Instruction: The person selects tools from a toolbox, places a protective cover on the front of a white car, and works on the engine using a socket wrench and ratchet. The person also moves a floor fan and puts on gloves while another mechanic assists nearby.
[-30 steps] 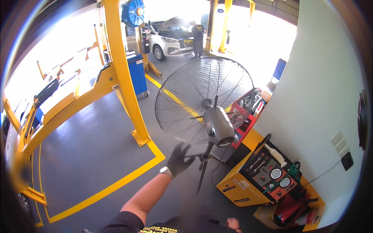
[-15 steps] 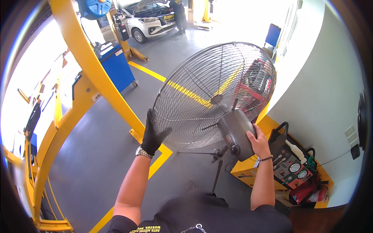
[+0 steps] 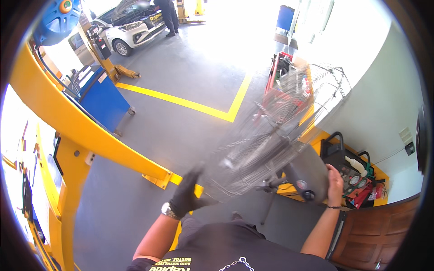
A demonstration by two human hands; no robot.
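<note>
A large pedestal fan stands before me, its wire cage turned nearly edge-on and smeared by motion. My left hand, in a black glove with a wristwatch below it, is at the near left rim of the cage, thumb apart from blurred fingers. Bare, my right hand presses its palm and fingers round the right side of the fan's dark motor housing. A knob shows on the back of that housing. Below it, the stand is partly hidden by the cage and housing.
A yellow lift arm curves along my left, near a blue cabinet on casters. Gauged equipment and a yellow-edged platform border the right wall, by a brown wooden door. Farther off, a person stands beside a white car.
The fan head has swung from facing away to nearly edge-on, its far rim going right. Both hands have moved with it, and my view has shifted.
</note>
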